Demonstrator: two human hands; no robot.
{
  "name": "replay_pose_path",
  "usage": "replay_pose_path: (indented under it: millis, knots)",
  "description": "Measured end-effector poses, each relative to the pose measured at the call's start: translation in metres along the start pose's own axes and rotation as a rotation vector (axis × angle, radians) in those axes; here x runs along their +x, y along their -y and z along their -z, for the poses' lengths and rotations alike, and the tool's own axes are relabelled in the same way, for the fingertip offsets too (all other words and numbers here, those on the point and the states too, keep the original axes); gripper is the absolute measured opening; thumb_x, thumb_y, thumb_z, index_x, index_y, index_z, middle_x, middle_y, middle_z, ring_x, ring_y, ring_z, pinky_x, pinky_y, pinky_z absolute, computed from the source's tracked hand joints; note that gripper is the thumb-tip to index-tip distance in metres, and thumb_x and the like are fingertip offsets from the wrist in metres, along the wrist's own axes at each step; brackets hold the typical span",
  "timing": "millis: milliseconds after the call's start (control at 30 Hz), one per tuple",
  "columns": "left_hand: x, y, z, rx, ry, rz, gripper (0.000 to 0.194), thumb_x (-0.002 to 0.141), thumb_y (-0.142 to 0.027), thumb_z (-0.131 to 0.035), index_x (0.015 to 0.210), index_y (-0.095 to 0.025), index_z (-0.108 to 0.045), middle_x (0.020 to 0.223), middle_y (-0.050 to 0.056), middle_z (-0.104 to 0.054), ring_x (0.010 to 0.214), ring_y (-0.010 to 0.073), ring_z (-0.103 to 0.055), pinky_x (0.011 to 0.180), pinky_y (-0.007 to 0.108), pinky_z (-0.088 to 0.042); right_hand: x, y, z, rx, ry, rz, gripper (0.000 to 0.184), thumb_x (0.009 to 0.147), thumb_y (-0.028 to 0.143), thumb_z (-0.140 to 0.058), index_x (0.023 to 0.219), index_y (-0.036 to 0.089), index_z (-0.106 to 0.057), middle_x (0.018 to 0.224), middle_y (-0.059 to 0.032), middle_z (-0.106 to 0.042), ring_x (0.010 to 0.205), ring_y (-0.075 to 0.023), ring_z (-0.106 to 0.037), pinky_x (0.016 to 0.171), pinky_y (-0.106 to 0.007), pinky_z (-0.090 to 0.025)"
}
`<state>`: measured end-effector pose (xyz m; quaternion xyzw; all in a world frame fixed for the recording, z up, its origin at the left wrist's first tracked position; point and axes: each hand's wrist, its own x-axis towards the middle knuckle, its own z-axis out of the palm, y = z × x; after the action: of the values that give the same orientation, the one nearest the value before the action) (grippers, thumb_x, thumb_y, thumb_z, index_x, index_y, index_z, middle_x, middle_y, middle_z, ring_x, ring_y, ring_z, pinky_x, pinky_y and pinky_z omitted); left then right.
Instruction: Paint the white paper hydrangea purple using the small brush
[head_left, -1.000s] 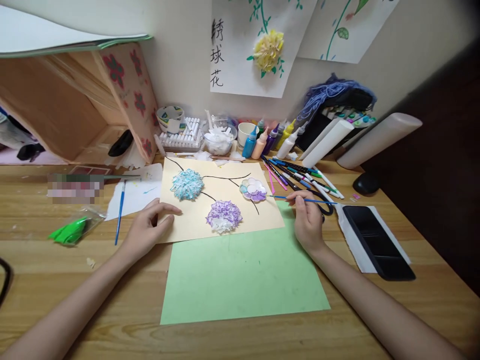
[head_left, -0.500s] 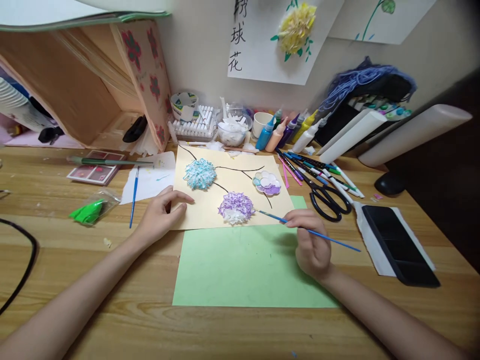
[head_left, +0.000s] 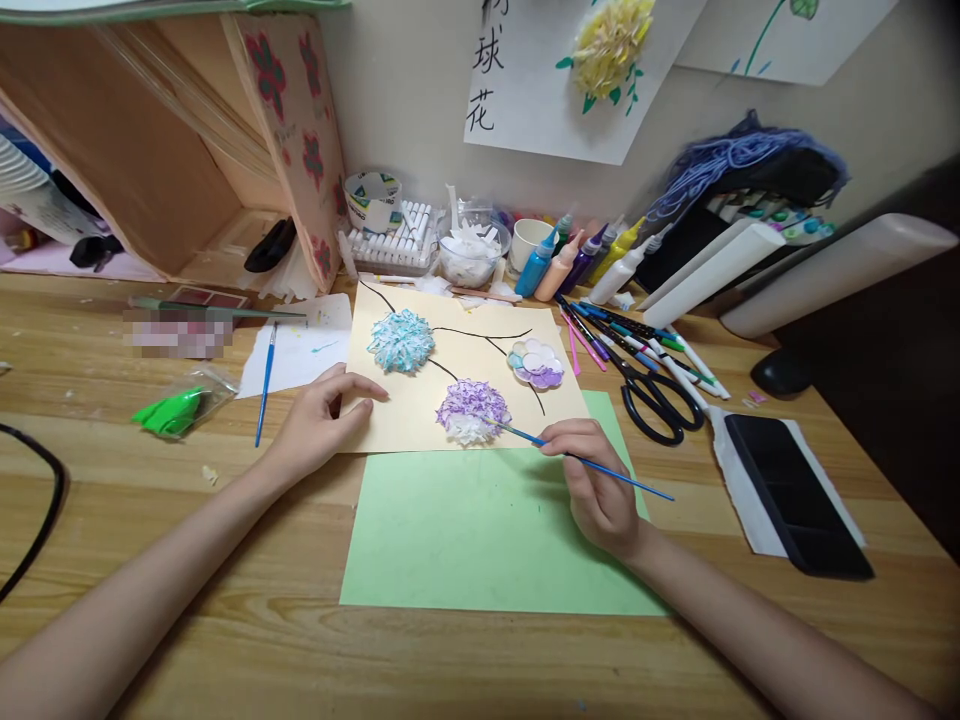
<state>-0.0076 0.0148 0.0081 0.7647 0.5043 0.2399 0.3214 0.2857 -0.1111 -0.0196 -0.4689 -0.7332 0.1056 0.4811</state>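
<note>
A thin blue paintbrush (head_left: 592,465) is pinched in my right hand (head_left: 600,490), its tip at the right part of a fluffy paper flower (head_left: 472,410). That flower is purple on top and white along its lower side. My left hand (head_left: 322,415) rests on the left edge of the cream paper (head_left: 409,415), fingers apart and holding nothing. Also on this paper are a blue-and-white fluffy flower (head_left: 401,341), black drawn stems and a flower-shaped paint palette (head_left: 535,363) with purple and teal paint. Green paper (head_left: 487,530) lies partly beneath the cream sheet.
Black scissors (head_left: 660,400), scattered pens (head_left: 652,345) and a black phone (head_left: 795,490) lie to the right. Paint bottles (head_left: 562,262) and a bowl of white paper strips (head_left: 471,250) stand behind. Another brush (head_left: 266,385) and a green packet (head_left: 176,408) are at left.
My right hand has moved left with the paintbrush, bringing its tip from beside the purple-and-white flower onto it. My left hand stays on the paper's edge. The view has shifted slightly.
</note>
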Motion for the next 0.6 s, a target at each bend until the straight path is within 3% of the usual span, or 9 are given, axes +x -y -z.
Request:
replay_pose_path:
  millis: [500, 600]
  knots:
    - [-0.0005, 0.0029, -0.0004, 0.011, 0.002, -0.003, 0.025, 0.080, -0.030, -0.051, 0.090, -0.022, -0.073, 0.073, -0.001, -0.050, 0.061, 0.0148, -0.041, 0.061, 0.029, -0.037, -0.0002, -0.0012, -0.0009, 0.018, 0.027, 0.010, 0.024, 0.092, 0.013, -0.041, 0.104, 0.025, -0.057, 0.092, -0.0051, -0.064, 0.088, -0.0204, -0.060, 0.075, -0.036, -0.047]
    - [-0.0002, 0.0025, -0.0001, 0.018, 0.006, 0.007, 0.025, 0.081, -0.032, -0.051, 0.090, -0.022, -0.072, 0.072, -0.001, -0.049, 0.061, 0.0148, -0.041, 0.061, 0.029, -0.037, -0.0008, -0.0021, 0.0007, 0.009, -0.050, 0.011, 0.023, 0.092, 0.016, -0.041, 0.102, 0.026, -0.058, 0.091, -0.0049, -0.064, 0.086, -0.0209, -0.061, 0.073, -0.037, -0.047]
